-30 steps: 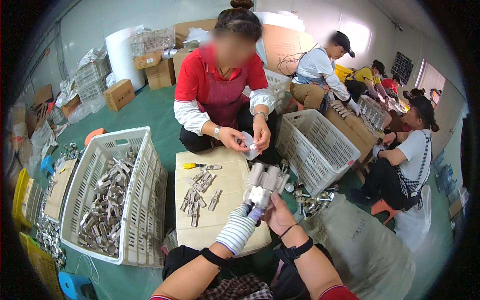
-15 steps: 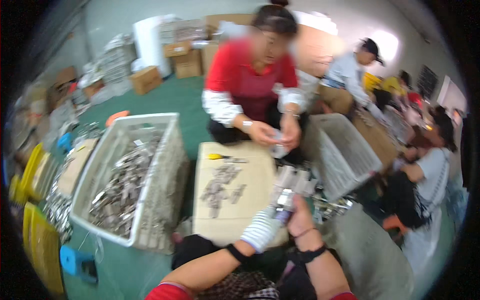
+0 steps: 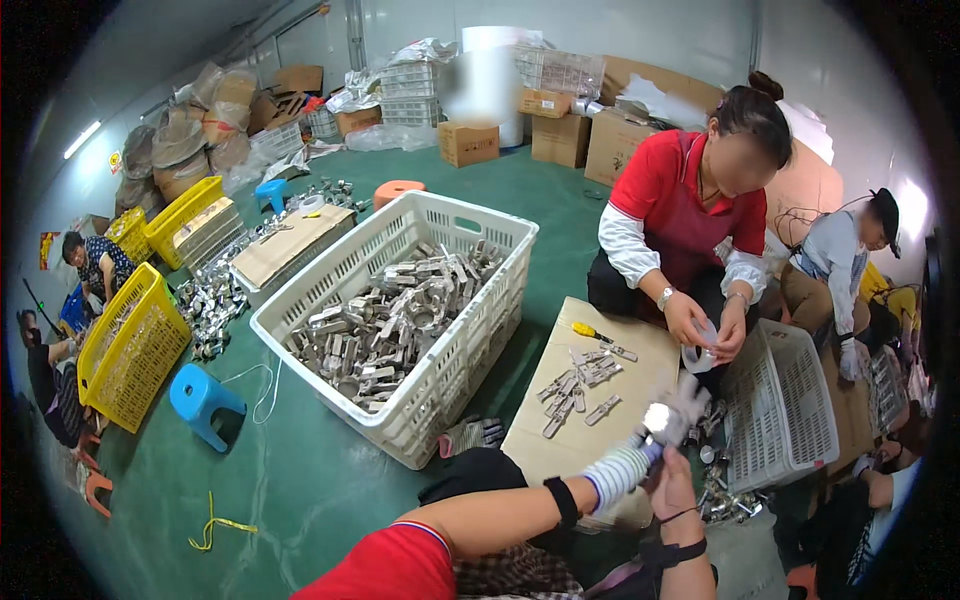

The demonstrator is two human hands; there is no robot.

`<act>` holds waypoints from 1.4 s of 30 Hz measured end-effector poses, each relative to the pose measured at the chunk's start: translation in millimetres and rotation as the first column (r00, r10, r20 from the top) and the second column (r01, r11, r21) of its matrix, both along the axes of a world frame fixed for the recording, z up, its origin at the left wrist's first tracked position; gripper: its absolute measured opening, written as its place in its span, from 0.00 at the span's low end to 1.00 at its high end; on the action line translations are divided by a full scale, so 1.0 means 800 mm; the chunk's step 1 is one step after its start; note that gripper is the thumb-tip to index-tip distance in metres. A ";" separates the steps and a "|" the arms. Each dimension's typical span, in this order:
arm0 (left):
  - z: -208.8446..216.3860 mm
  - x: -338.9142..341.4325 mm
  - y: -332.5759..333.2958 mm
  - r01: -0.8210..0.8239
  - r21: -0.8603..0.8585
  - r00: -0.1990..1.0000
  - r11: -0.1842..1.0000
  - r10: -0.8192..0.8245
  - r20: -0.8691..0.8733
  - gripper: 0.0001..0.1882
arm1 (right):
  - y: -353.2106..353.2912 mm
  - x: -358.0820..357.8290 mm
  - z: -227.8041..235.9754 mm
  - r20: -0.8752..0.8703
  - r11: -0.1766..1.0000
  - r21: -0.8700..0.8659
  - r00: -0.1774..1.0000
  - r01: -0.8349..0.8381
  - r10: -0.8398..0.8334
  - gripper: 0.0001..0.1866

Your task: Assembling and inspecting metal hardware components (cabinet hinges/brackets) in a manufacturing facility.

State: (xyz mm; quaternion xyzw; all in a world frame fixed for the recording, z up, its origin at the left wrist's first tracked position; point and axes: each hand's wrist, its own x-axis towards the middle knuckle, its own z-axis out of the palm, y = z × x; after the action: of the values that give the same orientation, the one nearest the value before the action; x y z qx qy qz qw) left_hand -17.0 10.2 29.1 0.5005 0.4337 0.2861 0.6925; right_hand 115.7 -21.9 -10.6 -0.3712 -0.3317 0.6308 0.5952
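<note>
In front of me, above the near right part of the cardboard-topped work surface (image 3: 535, 420), I hold a bundle of shiny metal parts (image 3: 672, 422), blurred at its far end. My left hand (image 3: 620, 472), in a striped white glove, closes on its near side. Bare, my right hand (image 3: 672, 487) wraps round the lower end from the right. Both hands' fingertips are partly hidden. On the board lie several flat metal parts (image 3: 575, 388) and a yellow-handled tool (image 3: 590, 331). Across the board, a co-worker's hands (image 3: 710, 330) hold a roll of clear tape (image 3: 697, 358).
A white crate (image 3: 430, 425) full of metal parts stands left of the board, a striped glove (image 3: 470, 437) beside it. Another white crate (image 3: 785, 400) is at right, near loose metal parts (image 3: 728, 500). A blue stool (image 3: 205, 405) and yellow crates (image 3: 135, 350) stand at left.
My view has swung left, so the crates, board and co-worker appear farther right. Both my hands still hold the metal bundle. The co-worker's head has bent lower.
</note>
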 end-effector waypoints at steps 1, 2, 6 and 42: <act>0.007 -0.013 0.006 -0.009 -0.179 0.968 0.984 0.053 0.247 0.14 | -0.003 -0.004 0.012 -0.085 0.989 -0.068 0.988 -0.133 0.127 0.25; 0.018 -0.027 0.016 -0.117 -0.222 0.956 0.968 0.170 0.240 0.13 | 0.000 -0.010 0.018 -0.103 0.993 -0.067 0.991 -0.095 0.088 0.26; 0.026 -0.088 0.069 -0.391 -0.269 0.823 0.880 0.466 0.327 0.09 | 0.012 0.006 0.016 -0.004 0.988 -0.142 0.998 0.065 -0.066 0.28; -0.018 0.148 0.179 -0.049 -0.472 0.986 0.880 0.119 0.119 0.33 | -0.071 0.073 0.058 -0.053 0.991 -0.026 0.990 0.130 -0.131 0.14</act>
State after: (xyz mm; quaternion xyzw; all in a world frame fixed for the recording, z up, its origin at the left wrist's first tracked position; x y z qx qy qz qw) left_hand 101.7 153.3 14.7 0.2775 0.4597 0.2385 0.8092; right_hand 174.2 -78.5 35.7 -0.3814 -0.2832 0.6042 0.6398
